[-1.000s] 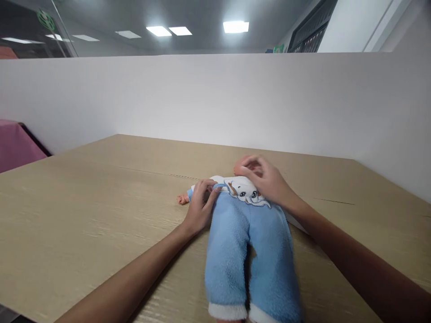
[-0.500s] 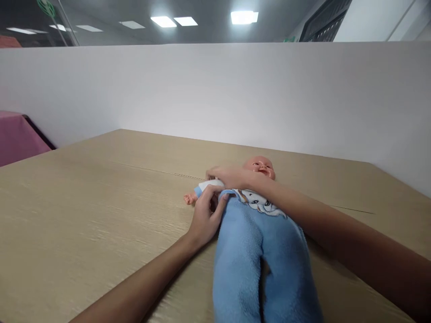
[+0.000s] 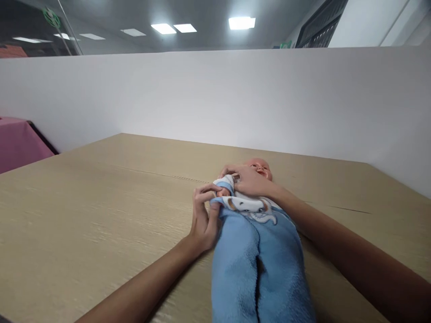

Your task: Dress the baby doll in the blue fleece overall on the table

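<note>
A baby doll (image 3: 260,168) lies on its back on the table, head away from me. Blue fleece overalls (image 3: 240,251) with a white animal patch on the chest cover its body and legs. My left hand (image 3: 206,220) pinches the overalls' upper edge at the left side, thumb and fingers closed on the cloth. Across the doll's chest reaches my right hand (image 3: 247,179), its fingers wrapped round the doll's bent arm in a white sleeve (image 3: 225,181) with a blue cuff. The doll's small hand sits between my two hands, partly hidden by my left fingers.
The tan table top (image 3: 101,202) spreads around the doll, with thin seams in its covering. A white partition (image 3: 202,98) stands behind the table. Pink cloth (image 3: 23,141) with a dark edge shows at the far left.
The doll's arm, stretched out to the left before, is now bent in toward the overalls' edge. My left hand has lifted and pulled that edge outward, and the patch has shifted and folded.
</note>
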Demonstrator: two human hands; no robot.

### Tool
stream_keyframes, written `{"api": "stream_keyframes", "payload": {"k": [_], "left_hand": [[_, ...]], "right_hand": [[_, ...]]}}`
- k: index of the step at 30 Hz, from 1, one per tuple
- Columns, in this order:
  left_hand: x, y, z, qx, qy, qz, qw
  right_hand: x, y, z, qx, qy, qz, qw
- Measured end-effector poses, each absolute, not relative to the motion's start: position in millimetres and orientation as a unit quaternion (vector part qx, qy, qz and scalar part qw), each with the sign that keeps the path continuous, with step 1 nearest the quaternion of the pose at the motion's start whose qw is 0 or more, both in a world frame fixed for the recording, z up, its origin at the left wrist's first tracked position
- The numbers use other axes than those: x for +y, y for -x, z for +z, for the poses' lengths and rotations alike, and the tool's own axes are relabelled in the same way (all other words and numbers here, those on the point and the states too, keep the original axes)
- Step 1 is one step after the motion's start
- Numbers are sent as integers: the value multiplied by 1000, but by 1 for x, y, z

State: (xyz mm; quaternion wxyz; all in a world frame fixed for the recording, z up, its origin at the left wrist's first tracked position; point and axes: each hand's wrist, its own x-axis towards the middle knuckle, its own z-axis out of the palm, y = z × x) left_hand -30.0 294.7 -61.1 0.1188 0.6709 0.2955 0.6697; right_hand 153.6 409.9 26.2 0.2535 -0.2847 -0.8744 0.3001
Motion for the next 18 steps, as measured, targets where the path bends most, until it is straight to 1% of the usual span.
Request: {"api": "stream_keyframes", "payload": {"k": [4,7,11,12,13,15,18], "left_hand": [[302,27,-60,393,-549,674,298],[310,26,-59,393,-482,668,409],[317,27,-62,347,-421,667,507],[318,27,-63,340,-399,663,534],[319,27,-64,337,-375,654,563],[322,26,-66,342,-330,635,610],[329,27,-68,345,-306,628,627]], "right_hand": [[391,-158,32,-867,279,337,240],[369,-166,37,-826,347,370,246],[345,-166,33,-847,413,262,207],[342,-165,31,-848,418,252,205],[341,-164,27,-842,419,267,210],[343,-164,21,-811,407,346,237],[351,-168,12,-764,372,459,261]]}}
